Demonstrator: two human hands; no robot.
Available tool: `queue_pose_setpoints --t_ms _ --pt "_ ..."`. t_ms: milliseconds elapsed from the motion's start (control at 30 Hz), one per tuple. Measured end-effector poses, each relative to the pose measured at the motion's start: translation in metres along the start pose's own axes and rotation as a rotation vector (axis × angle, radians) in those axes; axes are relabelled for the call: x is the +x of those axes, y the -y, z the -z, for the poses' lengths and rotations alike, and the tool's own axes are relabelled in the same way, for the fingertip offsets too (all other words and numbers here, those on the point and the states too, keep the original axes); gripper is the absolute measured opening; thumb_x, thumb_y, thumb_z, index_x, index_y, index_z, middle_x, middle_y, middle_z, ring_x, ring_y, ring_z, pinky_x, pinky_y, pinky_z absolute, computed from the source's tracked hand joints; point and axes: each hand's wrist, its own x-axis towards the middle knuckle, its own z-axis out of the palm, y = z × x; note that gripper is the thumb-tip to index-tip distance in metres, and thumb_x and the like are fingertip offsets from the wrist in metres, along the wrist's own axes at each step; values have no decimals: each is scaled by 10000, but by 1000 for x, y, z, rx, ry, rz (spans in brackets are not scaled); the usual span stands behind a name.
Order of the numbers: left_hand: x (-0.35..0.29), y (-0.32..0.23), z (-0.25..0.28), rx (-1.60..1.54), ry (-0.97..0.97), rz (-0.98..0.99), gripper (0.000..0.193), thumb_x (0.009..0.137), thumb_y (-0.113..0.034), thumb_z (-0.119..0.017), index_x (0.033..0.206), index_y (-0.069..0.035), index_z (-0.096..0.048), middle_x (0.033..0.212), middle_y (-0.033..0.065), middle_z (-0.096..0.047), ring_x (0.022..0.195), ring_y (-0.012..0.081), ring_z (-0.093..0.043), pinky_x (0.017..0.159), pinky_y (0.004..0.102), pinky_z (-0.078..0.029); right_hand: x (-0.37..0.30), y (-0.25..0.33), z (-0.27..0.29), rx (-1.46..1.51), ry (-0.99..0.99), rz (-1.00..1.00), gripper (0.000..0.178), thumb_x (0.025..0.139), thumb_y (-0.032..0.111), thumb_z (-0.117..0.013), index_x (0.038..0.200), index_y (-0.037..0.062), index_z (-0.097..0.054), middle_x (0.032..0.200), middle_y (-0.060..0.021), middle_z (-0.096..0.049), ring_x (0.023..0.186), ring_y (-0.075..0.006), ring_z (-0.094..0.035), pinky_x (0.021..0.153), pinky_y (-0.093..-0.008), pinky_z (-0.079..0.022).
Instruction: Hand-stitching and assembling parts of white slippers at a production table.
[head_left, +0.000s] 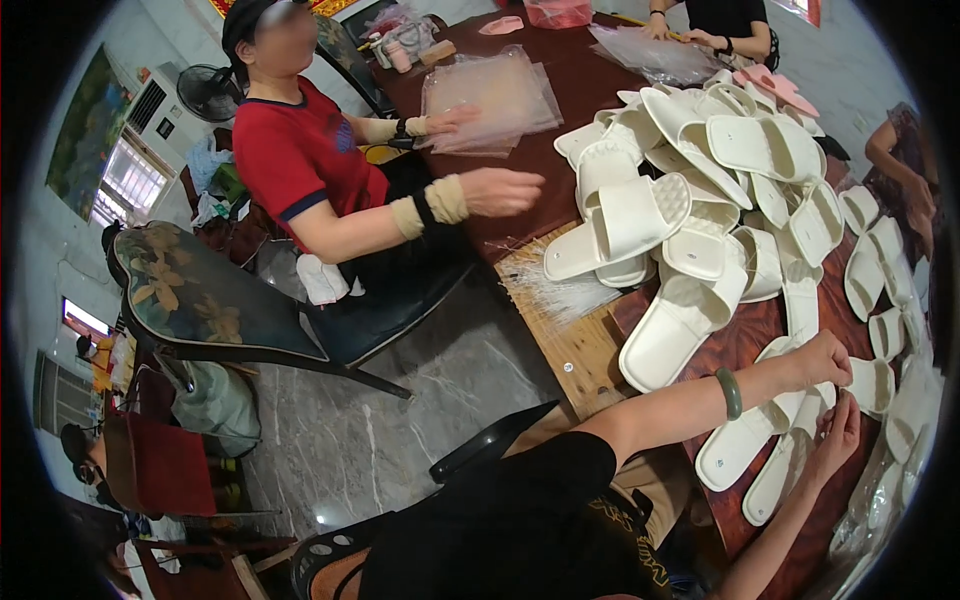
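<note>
My left hand (826, 362), below a green bangle on the wrist, is closed in a pinch over the far ends of a pair of white slippers (735, 452). Close beneath it, my right hand (840, 432) has its fingers pressed together at the edge of the same pair. Whatever lies between the fingertips of either hand is too small to make out. The pair rests on the brown wood-grained table (740, 345). A big heap of white slippers (665, 330) rises just beyond my left forearm.
Thin clear strands (565, 285) lie on a plywood board (575, 345) left of the heap. More slippers (880, 265) and clear plastic (870, 510) line the right side. A co-worker in red (300, 160) sits left beside stacked plastic bags (490, 100); another person's hands (680, 32) work at the far end.
</note>
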Motion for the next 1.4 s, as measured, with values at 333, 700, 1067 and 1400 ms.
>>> queue_pose_setpoints --t_ms 333,700,1067,1400 --pt "-5 -3 -2 26 -2 22 95 651 -16 -690 709 57 -672 653 91 -645 605 126 -590 588 250 -468 2 -5 5 -10 -19 24 167 914 186 -586 990 43 -625 619 60 -462 497 2 -348 443 -155 -247" --pt "-4 -2 -1 21 21 13 95 660 -16 -685 721 56 -670 659 81 -643 613 122 -582 592 256 -463 -4 6 -7 -31 -63 -21 164 913 210 -589 984 66 -619 614 72 -462 483 13 -354 428 -137 -242" --pt "-1 3 -6 89 42 -27 128 667 -54 -696 752 41 -689 669 78 -659 634 109 -601 603 251 -479 -7 9 -2 -30 -91 16 120 911 182 -589 943 67 -590 620 70 -462 491 18 -360 431 -145 -257" --pt "-4 -12 4 158 70 14 161 753 -98 -680 838 38 -692 762 65 -669 695 97 -594 634 241 -477 -13 24 -23 -30 -80 22 131 903 152 -589 957 33 -602 647 53 -506 534 -14 -451 467 -162 -348"
